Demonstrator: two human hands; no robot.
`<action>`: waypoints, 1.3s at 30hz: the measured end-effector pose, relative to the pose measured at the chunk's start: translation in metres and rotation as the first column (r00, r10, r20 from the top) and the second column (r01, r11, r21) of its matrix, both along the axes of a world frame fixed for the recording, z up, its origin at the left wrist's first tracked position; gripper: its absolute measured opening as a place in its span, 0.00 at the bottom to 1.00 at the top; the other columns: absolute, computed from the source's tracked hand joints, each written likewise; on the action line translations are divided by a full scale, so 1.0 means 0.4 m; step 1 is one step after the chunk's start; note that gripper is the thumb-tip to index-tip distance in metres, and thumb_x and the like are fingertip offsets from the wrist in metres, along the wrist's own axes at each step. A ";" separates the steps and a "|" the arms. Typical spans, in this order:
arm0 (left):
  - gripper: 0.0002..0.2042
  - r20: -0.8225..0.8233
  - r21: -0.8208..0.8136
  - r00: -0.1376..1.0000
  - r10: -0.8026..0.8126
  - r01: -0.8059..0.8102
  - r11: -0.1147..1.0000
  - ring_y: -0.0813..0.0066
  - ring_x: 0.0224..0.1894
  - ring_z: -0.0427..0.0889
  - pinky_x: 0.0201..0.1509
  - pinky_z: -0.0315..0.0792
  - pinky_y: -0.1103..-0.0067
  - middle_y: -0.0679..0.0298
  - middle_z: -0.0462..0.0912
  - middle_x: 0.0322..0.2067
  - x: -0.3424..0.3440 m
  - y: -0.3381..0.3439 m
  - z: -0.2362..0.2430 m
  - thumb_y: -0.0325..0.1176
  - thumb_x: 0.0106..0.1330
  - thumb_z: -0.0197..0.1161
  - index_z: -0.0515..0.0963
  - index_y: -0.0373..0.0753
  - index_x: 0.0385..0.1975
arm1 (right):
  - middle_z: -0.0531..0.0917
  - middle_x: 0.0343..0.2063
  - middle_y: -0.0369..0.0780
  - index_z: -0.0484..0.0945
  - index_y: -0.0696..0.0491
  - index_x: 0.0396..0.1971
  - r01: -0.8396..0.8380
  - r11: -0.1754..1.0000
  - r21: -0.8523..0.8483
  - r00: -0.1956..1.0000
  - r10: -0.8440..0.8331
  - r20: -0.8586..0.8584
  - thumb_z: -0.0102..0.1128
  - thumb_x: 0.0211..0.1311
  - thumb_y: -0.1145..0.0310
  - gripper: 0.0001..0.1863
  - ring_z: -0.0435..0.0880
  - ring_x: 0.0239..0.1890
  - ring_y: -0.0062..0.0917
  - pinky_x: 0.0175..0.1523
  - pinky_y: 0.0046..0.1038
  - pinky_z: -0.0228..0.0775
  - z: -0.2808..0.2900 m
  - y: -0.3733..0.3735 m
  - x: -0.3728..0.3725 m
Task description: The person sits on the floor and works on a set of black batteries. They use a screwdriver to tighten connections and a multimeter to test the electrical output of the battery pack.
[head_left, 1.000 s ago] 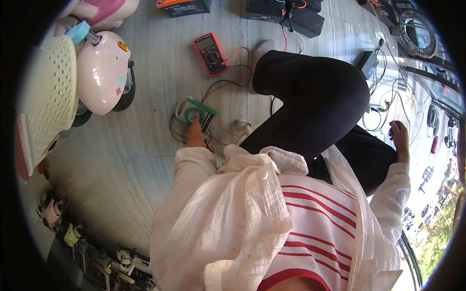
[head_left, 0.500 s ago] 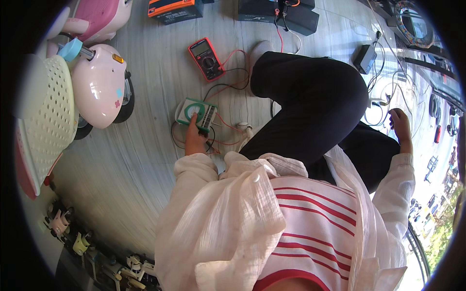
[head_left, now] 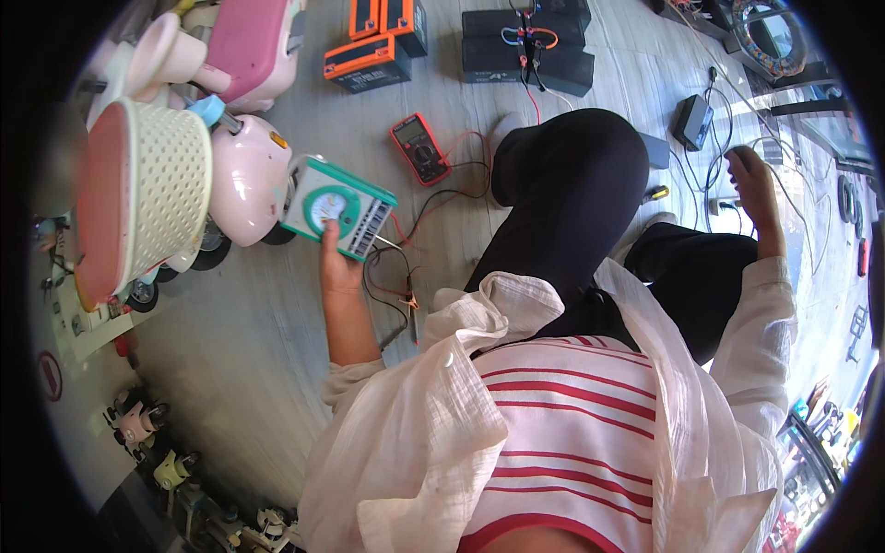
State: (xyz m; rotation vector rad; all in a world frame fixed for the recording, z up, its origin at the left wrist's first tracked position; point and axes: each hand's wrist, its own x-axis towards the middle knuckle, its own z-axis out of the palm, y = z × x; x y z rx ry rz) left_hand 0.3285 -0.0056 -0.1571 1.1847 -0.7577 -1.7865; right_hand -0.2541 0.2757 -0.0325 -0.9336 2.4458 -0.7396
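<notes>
My left hand [head_left: 336,258] grips a green-and-white meter [head_left: 338,207] with a round dial, thumb on its face, raised beside a pink scooter. Wires and clip leads [head_left: 411,304] hang from it to the floor. A red multimeter [head_left: 418,147] with red and black leads lies beyond it, near my bent knee. My right hand [head_left: 751,184] is out at the right above cables, fingers curled; whether it holds something dark I cannot make out. A black adapter box [head_left: 693,122] and a yellow-handled tool [head_left: 655,194] lie near it.
Pink ride-on scooters [head_left: 246,180] with a cream perforated seat [head_left: 166,189] crowd the left. Orange-and-black batteries [head_left: 367,64] and wired black batteries [head_left: 498,60] sit ahead. A shelf of small scooters [head_left: 138,424] is at lower left. A round patterned object [head_left: 770,41] stands at upper right.
My left hand has lifted the meter and moved it leftward, toward the scooter. My right hand has moved up over the cables. The view has shifted, showing more batteries.
</notes>
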 end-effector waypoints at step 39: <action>0.27 -0.154 -0.737 0.834 -0.530 0.260 0.624 0.64 0.52 0.79 0.51 0.76 0.63 0.62 0.78 0.51 -0.619 0.019 1.032 0.47 0.61 0.66 0.70 0.41 0.57 | 0.82 0.21 0.40 0.82 0.56 0.20 0.062 0.959 -0.278 0.991 -0.026 0.132 0.40 0.71 0.43 0.34 0.79 0.27 0.28 0.40 0.31 0.70 0.175 0.086 0.059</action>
